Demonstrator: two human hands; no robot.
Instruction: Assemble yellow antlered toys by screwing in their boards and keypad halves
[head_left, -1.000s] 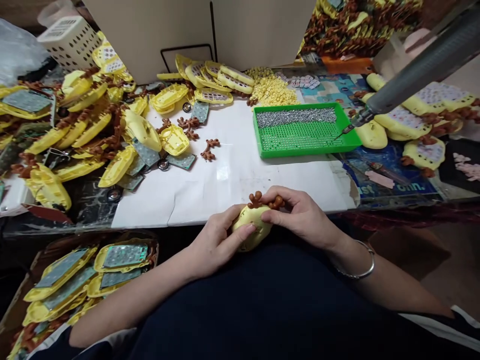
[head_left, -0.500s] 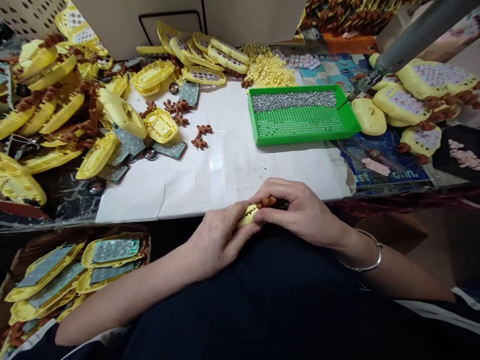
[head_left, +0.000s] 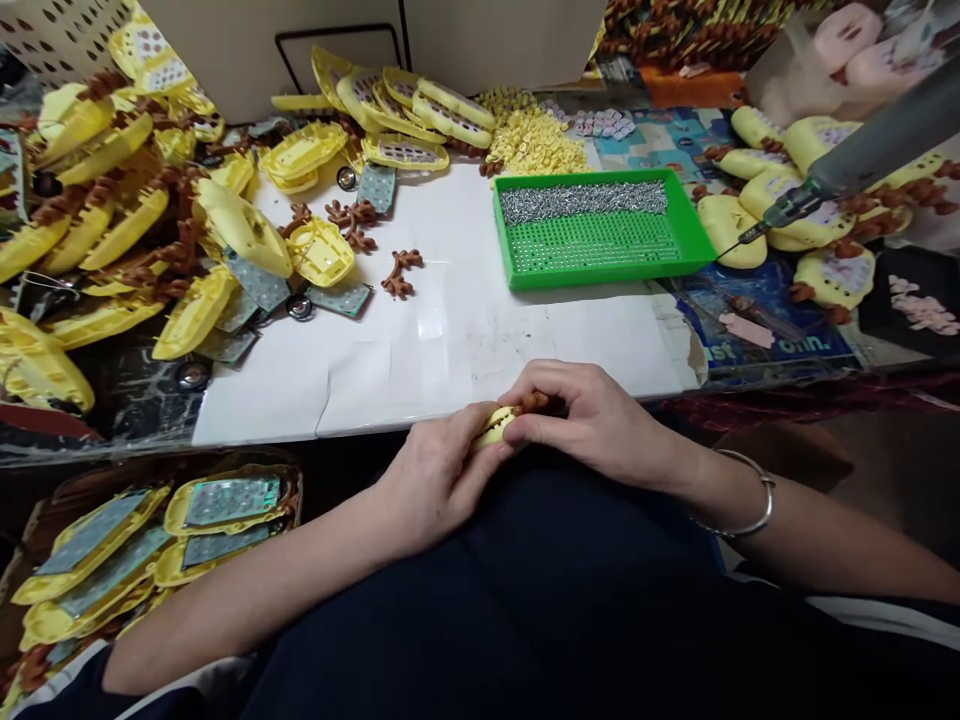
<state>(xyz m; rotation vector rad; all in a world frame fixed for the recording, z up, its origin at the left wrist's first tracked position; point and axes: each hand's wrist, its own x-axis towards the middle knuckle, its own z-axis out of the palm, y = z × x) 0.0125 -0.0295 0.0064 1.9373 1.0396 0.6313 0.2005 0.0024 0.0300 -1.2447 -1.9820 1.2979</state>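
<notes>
A small yellow plastic toy shell [head_left: 495, 428] with a brown antler piece [head_left: 534, 402] at its right end is between my two hands, just off the table's front edge. My left hand [head_left: 442, 465] grips its left end, thumb below and fingers on top. My right hand [head_left: 574, 415] pinches its right end near the brown piece. A dark seam shows between the shell's two halves. Most of the shell is hidden behind my fingers.
A green tray [head_left: 600, 268] of screws stands on the white table sheet [head_left: 405, 370]. An electric screwdriver [head_left: 795, 205] hangs at the right over finished-looking yellow toys [head_left: 836, 275]. Yellow shells [head_left: 244, 225] and circuit boards [head_left: 341, 298] pile up at left; a box of filled shells [head_left: 221, 500] sits below.
The hanging screwdriver has swung to the right and nearer. My hands keep their hold on the yellow shell, its seam turned slightly more into view.
</notes>
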